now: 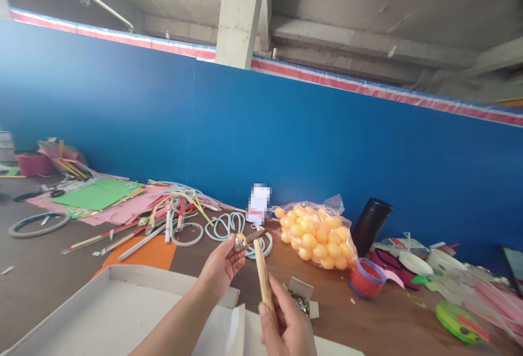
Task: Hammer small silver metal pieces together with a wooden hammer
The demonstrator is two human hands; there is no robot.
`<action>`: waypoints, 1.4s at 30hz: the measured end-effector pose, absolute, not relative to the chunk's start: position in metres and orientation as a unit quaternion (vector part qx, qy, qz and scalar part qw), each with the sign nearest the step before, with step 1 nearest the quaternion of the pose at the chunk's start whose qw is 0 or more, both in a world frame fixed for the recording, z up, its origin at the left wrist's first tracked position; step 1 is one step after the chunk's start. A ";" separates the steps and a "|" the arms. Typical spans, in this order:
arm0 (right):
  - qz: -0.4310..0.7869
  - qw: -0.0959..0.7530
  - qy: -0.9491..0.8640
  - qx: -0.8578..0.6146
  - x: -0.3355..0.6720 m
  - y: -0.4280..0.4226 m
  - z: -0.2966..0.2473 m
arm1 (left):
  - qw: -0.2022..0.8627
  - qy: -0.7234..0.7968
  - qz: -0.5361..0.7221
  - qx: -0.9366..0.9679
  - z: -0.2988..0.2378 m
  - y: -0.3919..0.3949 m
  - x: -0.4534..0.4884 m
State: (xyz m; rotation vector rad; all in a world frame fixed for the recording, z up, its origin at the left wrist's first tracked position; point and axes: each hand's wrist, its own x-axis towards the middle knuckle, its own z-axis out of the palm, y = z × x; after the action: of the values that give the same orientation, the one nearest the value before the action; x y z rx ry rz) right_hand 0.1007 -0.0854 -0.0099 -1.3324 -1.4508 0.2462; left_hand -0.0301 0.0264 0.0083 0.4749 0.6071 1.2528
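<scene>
My left hand (pixel 221 268) pinches a small yellow ball with a shiny metal cap (pixel 239 242) at its fingertips. My right hand (pixel 287 323) grips the wooden handle of a small hammer (pixel 262 274), held upright; its dark metal head points at the ball and nearly touches it. Just right of my hands sits a little open cardboard box of metal tacks (pixel 301 297). A clear bag full of orange ping-pong balls (pixel 316 234) lies behind on the brown table (pixel 388 318).
A shallow white cardboard tray (pixel 118 307) lies below my arms. Paper sticks, hoops (pixel 38 223) and coloured sheets (pixel 98 194) litter the left. A black cup (pixel 370 225), red tape roll (pixel 366 278) and bowls stand right. A blue wall (pixel 261 133) backs the table.
</scene>
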 end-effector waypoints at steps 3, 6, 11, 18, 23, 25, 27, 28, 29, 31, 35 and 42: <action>0.105 0.543 -0.618 -0.559 0.100 -0.085 -0.011 | 0.741 0.274 0.578 0.203 0.007 0.027 -0.030; 0.110 0.546 -0.616 -0.557 0.100 -0.086 -0.010 | 0.743 0.271 0.575 0.210 0.006 0.027 -0.031; 0.134 0.531 -0.616 -0.566 0.099 -0.089 -0.006 | 0.747 0.259 0.575 0.213 0.003 0.029 -0.031; 0.120 0.561 -0.591 -0.567 0.098 -0.092 -0.004 | 0.759 0.249 0.563 0.213 0.006 0.026 -0.032; 0.129 0.557 -0.598 -0.562 0.099 -0.094 -0.003 | 0.753 0.253 0.563 0.225 0.006 0.026 -0.031; 0.127 0.552 -0.607 -0.558 0.098 -0.093 -0.002 | 0.750 0.251 0.565 0.234 0.006 0.026 -0.031; 0.122 0.548 -0.616 -0.553 0.097 -0.093 -0.002 | 0.746 0.250 0.567 0.244 0.006 0.026 -0.031; 0.119 0.548 -0.619 -0.550 0.097 -0.092 -0.002 | 0.744 0.251 0.567 0.248 0.006 0.025 -0.031; 0.118 0.549 -0.620 -0.548 0.097 -0.092 -0.002 | 0.742 0.253 0.568 0.250 0.006 0.025 -0.031; 0.115 0.555 -0.618 -0.544 0.096 -0.092 -0.002 | 0.741 0.252 0.570 0.251 0.006 0.025 -0.032; 0.114 0.556 -0.615 -0.547 0.097 -0.091 -0.002 | 0.742 0.242 0.572 0.251 0.004 0.025 -0.031; 0.111 0.550 -0.625 -0.543 0.097 -0.090 -0.003 | 0.738 0.251 0.576 0.248 0.005 0.026 -0.031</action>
State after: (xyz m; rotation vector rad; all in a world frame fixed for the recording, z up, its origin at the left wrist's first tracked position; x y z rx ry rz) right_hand 0.0968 -0.0903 -0.0033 -1.2864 -1.4792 0.2626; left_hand -0.0314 0.0262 0.0048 0.5444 0.5508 1.2645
